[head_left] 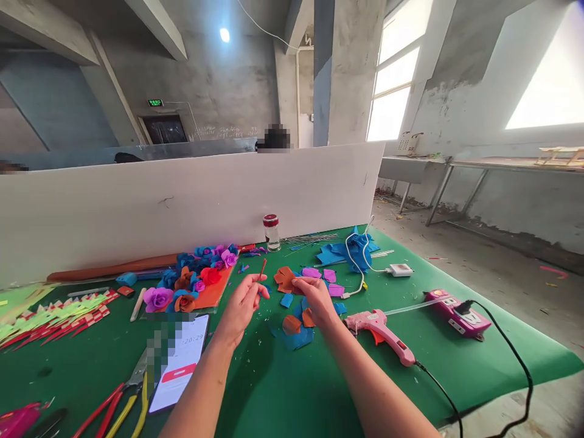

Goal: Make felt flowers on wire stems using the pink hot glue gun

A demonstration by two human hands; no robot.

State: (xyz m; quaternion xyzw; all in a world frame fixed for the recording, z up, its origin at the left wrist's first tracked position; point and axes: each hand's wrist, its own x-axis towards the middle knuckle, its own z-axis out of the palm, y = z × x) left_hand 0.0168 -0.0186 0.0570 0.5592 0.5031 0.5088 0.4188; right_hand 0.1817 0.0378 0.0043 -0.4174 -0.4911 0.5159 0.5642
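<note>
In the head view my left hand (246, 299) pinches a thin brown stick (263, 267) that points upward. My right hand (314, 298) holds the edge of a brown petal piece (285, 279) between thumb and fingers. The two hands are apart, above the green table. Purple petal pieces (329, 275) lie beyond my right hand, and blue and brown pieces (298, 339) lie between and below the hands. To the right of my right hand rests a pink glue gun (385, 334) with a clear glue stick in it.
Finished paper flowers (185, 302), a phone (180, 365) and pliers (121, 398) are at left. A lidded glass jar (272, 234) stands near the white partition (191, 201). Blue paper (342, 255), a white charger (400, 270) and a pink power strip (457, 313) with cables lie at right.
</note>
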